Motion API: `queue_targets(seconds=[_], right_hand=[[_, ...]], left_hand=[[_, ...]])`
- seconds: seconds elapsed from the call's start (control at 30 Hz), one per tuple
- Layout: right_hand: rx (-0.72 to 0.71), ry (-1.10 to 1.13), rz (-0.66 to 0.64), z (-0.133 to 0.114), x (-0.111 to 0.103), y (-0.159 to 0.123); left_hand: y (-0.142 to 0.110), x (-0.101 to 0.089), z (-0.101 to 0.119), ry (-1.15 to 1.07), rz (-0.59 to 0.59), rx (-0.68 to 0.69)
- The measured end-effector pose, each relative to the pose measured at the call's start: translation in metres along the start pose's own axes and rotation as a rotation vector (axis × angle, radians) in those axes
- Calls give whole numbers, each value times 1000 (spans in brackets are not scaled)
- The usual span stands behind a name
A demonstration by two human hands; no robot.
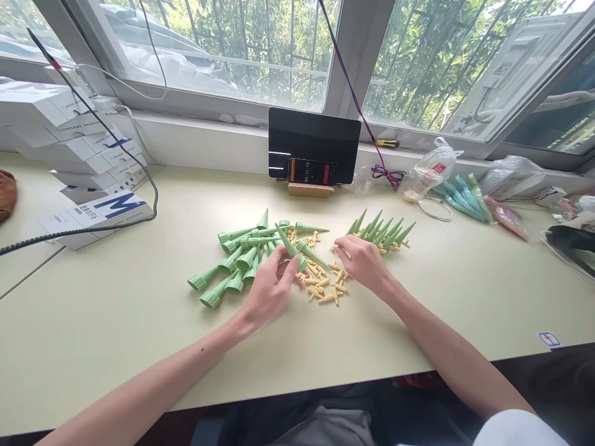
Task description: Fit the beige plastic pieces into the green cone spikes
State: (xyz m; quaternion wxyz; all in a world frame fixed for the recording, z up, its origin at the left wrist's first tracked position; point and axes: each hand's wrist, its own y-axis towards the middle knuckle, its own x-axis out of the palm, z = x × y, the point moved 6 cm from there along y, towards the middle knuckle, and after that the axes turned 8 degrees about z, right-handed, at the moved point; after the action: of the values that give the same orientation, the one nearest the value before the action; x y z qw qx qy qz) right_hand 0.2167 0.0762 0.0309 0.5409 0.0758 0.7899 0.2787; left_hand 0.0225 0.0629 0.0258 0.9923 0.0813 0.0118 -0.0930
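My left hand (274, 282) is closed around a green watering spike (289, 243), whose point tilts up and to the left. My right hand (360, 257) pinches a small yellow T-shaped valve piece (333, 248), mostly hidden by the fingertips. Loose yellow valve pieces (331, 296) lie scattered between the hands. Beside my left hand is a heap of green spikes (214, 297) with wide ribbed caps, lying in several directions. Just beyond my right hand, green spikes fitted with yellow pieces (383, 232) lie in a row, points toward the back right.
A black tablet (313, 133) stands by the window with a phone (312, 172) showing a timer before it. Stacked white boxes (93, 148) and a black cable (144, 170) are at left. Plastic bags (427, 170) and blue-green packets (465, 198) lie at back right.
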Motion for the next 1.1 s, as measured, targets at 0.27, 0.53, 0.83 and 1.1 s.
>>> queue_targets(seconds=[0.27, 0.53, 0.83, 1.1], right_hand=[[90, -120, -100, 3, 5, -1], [95, -134, -187, 6, 14, -4], [-3, -40, -248, 0, 20, -7], [-17, 59, -237, -1, 22, -5]], left_hand=[[1, 0, 3, -103, 13, -64], [0, 0, 1, -135, 4, -80], [1, 3, 2, -221, -55, -117], [1, 5, -2, -248, -68, -141]])
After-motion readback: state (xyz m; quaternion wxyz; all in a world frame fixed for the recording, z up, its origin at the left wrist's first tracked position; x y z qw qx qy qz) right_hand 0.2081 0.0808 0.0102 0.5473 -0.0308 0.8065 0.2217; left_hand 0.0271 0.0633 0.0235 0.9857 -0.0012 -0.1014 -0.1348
